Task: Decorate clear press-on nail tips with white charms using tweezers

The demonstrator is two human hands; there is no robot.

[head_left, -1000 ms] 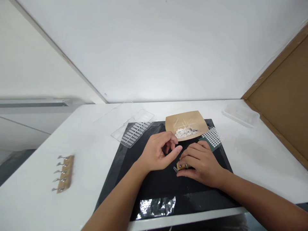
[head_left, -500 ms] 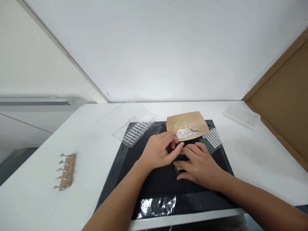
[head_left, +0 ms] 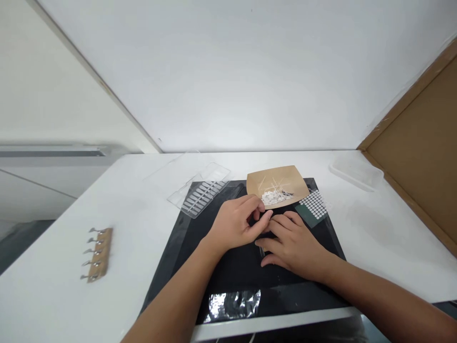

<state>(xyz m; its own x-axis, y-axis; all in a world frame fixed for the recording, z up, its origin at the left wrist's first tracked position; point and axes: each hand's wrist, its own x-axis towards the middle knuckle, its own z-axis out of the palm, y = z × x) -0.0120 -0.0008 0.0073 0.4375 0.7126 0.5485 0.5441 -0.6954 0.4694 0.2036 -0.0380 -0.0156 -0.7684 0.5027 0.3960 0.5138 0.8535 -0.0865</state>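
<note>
I see the white table (head_left: 374, 228) with a black mat (head_left: 200, 238) on it. On the mat's far edge sits a brown paper tray (head_left: 260, 183) — beside it a dotted sheet (head_left: 314, 206). My left hand (head_left: 233, 226) and right hand (head_left: 294, 245) meet mid-mat, fingers curled close. A small metal piece (head_left: 262, 251) peeks from under the right — whether it's gripped, I cannot tell. A wooden clip strip (head_left: 98, 255) lies well left.

A small metal-tipped piece (head_left: 261, 249) lay on the black mat (head_left: 185, 247). It sat just below the brown paper tray (head_left: 257, 183), mostly hidden.
</note>
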